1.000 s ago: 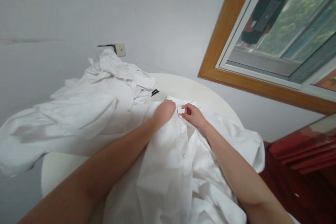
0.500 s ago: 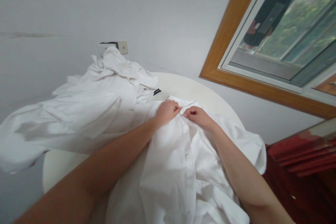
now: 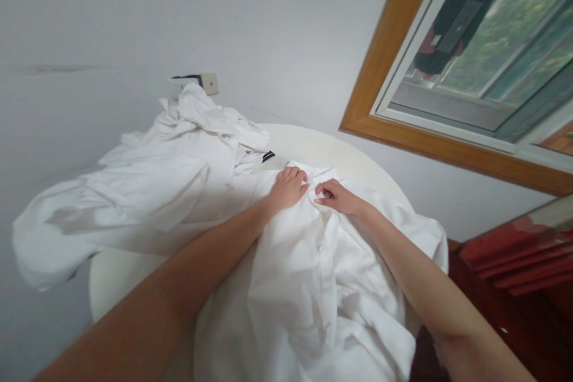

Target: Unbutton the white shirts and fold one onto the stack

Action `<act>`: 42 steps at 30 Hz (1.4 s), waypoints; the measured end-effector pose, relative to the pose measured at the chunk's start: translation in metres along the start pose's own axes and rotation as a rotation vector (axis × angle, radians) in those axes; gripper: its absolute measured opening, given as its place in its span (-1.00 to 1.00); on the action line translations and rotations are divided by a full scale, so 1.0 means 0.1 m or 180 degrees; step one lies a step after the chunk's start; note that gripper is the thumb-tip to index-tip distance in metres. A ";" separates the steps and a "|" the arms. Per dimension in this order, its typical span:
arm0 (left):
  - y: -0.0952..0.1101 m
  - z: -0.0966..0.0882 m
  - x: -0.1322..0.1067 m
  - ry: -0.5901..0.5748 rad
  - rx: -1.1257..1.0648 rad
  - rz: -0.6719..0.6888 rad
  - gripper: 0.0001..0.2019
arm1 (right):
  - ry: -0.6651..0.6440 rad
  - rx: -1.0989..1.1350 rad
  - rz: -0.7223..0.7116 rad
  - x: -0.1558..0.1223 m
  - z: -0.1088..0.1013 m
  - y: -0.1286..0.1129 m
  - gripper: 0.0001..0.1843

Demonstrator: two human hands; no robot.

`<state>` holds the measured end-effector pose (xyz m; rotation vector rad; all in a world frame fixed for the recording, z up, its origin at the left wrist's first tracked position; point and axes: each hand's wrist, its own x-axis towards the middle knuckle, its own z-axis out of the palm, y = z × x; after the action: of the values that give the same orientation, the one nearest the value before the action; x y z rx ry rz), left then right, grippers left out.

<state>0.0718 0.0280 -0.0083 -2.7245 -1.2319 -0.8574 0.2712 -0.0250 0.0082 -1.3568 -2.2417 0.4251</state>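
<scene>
Both hands (image 3: 308, 190) — pinching white shirt (image 3: 313, 286)

Most of the round table (image 3: 340, 158) is covered by the white shirt (image 3: 308, 286) and the heap of white clothes (image 3: 147, 185). The wall socket (image 3: 208, 83) is partly hidden behind that heap. The window (image 3: 483, 42) is cut off by the edge.

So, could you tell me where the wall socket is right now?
In the head view, the socket sits on the wall, upper left of centre, just above the shirt pile.
</scene>
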 end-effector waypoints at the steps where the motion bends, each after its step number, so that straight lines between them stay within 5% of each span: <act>1: -0.02 0.01 0.03 -0.0006 0.0020 0.0018 -0.81 | 0.0099 0.0030 -0.0031 0.00 0.01 0.03 -0.70; 9: -0.18 0.11 0.24 -0.0003 0.0074 0.0200 -0.82 | 0.0610 0.0090 0.0022 -0.07 0.11 0.15 -0.54; 16: -0.34 0.20 0.43 -0.0111 0.0100 0.0323 -0.79 | 0.0582 0.0324 0.0449 -0.11 0.23 0.06 -0.36; 21: -0.40 0.07 0.53 -0.0405 0.0254 0.0407 -0.77 | 0.0510 0.0436 0.0519 0.12 0.19 0.10 -0.30; 26: -0.14 -0.10 0.33 -0.0041 0.0223 -0.0120 -0.77 | 0.0634 0.0686 0.0783 0.22 0.14 0.03 -0.43; 33: 0.08 -0.03 -0.03 -0.0132 -0.0574 -0.0575 -0.82 | 0.0743 0.0898 0.1335 0.17 0.07 -0.21 -0.46; 42: 0.08 -0.02 -0.10 -0.0050 -0.0610 -0.0256 -0.84 | 0.0901 -0.0405 0.0574 0.01 0.03 -0.36 -0.74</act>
<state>0.0712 0.0157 -0.0099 -2.8494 -1.3364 -1.0145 0.2427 -0.0409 0.0242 -1.5834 -1.9513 0.1398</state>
